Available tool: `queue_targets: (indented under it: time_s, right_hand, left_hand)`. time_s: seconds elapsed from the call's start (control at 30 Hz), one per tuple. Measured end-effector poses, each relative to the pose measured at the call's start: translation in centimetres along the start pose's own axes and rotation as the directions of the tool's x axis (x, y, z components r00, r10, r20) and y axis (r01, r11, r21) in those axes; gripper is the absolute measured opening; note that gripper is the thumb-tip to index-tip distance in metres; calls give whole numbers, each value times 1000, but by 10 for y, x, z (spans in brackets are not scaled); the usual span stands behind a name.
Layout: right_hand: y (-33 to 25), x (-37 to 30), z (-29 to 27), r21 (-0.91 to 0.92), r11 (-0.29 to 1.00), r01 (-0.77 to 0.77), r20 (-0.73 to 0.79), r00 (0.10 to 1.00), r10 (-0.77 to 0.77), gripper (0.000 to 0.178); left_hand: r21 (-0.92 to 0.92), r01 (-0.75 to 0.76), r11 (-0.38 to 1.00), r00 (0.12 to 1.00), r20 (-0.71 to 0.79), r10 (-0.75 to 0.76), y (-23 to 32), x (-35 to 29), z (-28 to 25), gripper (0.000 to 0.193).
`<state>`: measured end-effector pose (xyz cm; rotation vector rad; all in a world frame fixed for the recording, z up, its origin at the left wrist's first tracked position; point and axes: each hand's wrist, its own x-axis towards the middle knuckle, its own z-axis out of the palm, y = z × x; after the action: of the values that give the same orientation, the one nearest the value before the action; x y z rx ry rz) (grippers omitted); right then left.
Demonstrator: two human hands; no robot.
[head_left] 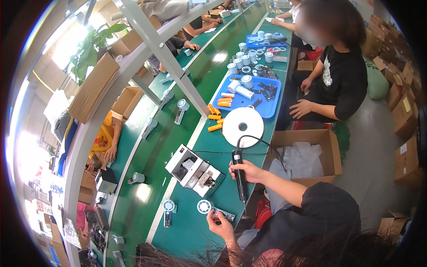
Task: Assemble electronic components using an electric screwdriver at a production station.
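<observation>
Black driver (pixel 240 183): clenched in right grip (pixel 250 171), near-upright, tip down. Pale-blue fan (pixel 208 207): at desk (pixel 187 222) edge, left of tip, long axis running toward it; nearer left grip (pixel 220 226) pinching handle.

The dispenser (pixel 195 171) stands on the bench (pixel 191 233), left of the screwdriver (pixel 240 178)

Bright windows (pixel 64 57) glowing at left, a leafy plant (pixel 88 57) near them, a pale metal frame (pixel 153 40) beside a green belt (pixel 162 151), white glare on its surface, a green bench (pixel 189 227) alongside, grey floor (pixel 362 187) at right, cardboard boxes (pixel 405 116) stacked beyond.
</observation>
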<state>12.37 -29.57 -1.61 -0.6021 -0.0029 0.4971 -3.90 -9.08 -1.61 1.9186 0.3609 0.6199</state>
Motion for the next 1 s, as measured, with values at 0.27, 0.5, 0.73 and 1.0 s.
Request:
queue_targets:
  time_s: [0.27, 0.5, 0.73, 1.0]
  right_hand:
    - [0, 0, 0, 3, 1000, 8, 6, 1000, -8, 19]
    - [0, -1, 0, 6, 1000, -4, -2, 1000, 4, 19]
    - [0, 0, -2, 16, 1000, 4, 3, 1000, -5, 19]
    - [0, 3, 1, 23, 1000, -17, -7, 1000, 18, 18]
  left_hand:
    - [-22, 13, 1000, 1000, -25, -14, 6, 0, 1, 18]
    - [-71, 15, 997, 999, -31, -17, 7, -1, 0, 17]
    - [-58, 19, 998, 1000, -4, -19, 5, 0, 2, 18]
    - [-101, 37, 994, 998, -40, -41, 1, -1, 0, 24]
